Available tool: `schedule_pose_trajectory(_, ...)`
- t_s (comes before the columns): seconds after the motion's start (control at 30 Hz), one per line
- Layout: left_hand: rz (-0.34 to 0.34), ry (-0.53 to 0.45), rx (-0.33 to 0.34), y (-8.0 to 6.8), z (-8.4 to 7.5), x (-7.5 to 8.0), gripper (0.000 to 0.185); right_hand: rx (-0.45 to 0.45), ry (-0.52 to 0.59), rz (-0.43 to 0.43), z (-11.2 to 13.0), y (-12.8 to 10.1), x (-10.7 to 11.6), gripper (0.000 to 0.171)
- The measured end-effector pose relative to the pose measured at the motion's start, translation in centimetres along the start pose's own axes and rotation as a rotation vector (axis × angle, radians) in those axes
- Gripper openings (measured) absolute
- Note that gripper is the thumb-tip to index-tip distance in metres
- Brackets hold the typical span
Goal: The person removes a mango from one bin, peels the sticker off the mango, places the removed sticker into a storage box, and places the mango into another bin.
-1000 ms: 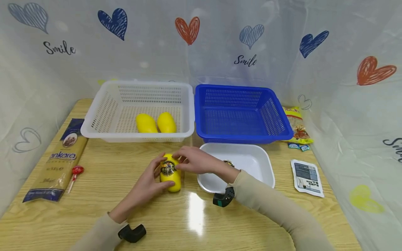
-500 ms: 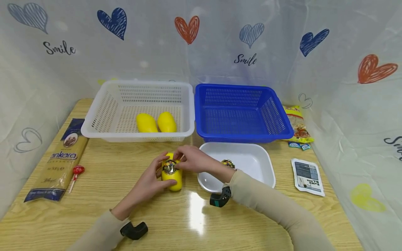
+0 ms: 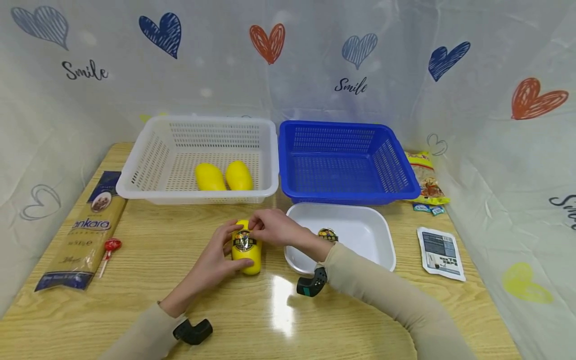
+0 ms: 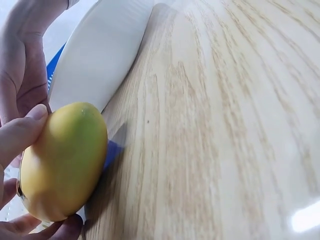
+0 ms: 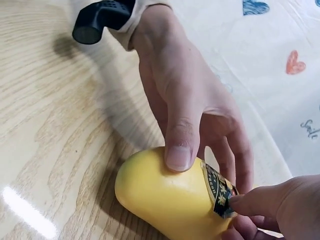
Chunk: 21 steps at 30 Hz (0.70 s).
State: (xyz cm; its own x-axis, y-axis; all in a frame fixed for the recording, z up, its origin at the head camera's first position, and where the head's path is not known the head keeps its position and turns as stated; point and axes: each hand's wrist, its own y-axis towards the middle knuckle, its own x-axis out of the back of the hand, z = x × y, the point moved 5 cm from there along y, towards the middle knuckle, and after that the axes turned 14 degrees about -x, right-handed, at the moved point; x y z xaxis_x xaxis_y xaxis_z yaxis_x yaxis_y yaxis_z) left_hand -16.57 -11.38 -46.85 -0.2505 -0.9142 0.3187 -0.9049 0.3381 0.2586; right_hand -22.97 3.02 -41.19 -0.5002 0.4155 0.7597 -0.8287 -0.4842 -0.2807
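A yellow mango (image 3: 251, 262) lies on the table in front of the white basket. My left hand (image 3: 215, 262) grips it from the left, its thumb near the lower end and fingers around the far side. A dark, round-emblem sticker (image 3: 243, 243) sits on the mango's upper face. My right hand (image 3: 275, 227) has its fingertips bunched at the sticker's right edge. In the right wrist view, thumb and fingers pinch that edge of the sticker (image 5: 216, 189). The left wrist view shows the mango's bare side (image 4: 70, 160), greenish at one end.
The white basket (image 3: 198, 194) holds two more mangoes (image 3: 225, 176). Right of it stands a blue basket (image 3: 351, 196). A white tray (image 3: 364, 235) with a similar sticker (image 3: 327, 233) lies under my right forearm. Pasta pack (image 3: 85, 237) and lollipop (image 3: 111, 245) lie left; packets (image 3: 441, 254) lie right.
The mango has shifted slightly right with my left hand around it. My right fingertips have drawn together at the sticker's edge, and the right forearm has moved a little left.
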Motion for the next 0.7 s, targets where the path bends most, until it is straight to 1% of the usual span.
schedule_pose_trajectory(0.17, -0.003, 0.004, -0.002, 0.03, -0.22, -0.04, 0.084, 0.014, -0.019, -0.003, 0.17, 0.14, -0.19, 0.011)
schedule_pose_trajectory(0.37, 0.005, 0.02, 0.002, 0.01, -0.43, -0.01, 0.083, -0.015, -0.021, 0.018, 0.44, 0.23, -0.34, 0.005)
schedule_pose_trajectory(0.57, 0.006, 0.03, 0.004, 0.01, -0.39, 0.07, 0.083, -0.037, 0.027, 0.023, 0.39, 0.22, -0.32, 0.01)
schedule_pose_trajectory(0.7, 0.008, 0.031, -0.002, 0.03, -0.36, 0.03, 0.082, -0.046, 0.032, 0.016, 0.22, 0.31, -0.29, 0.012)
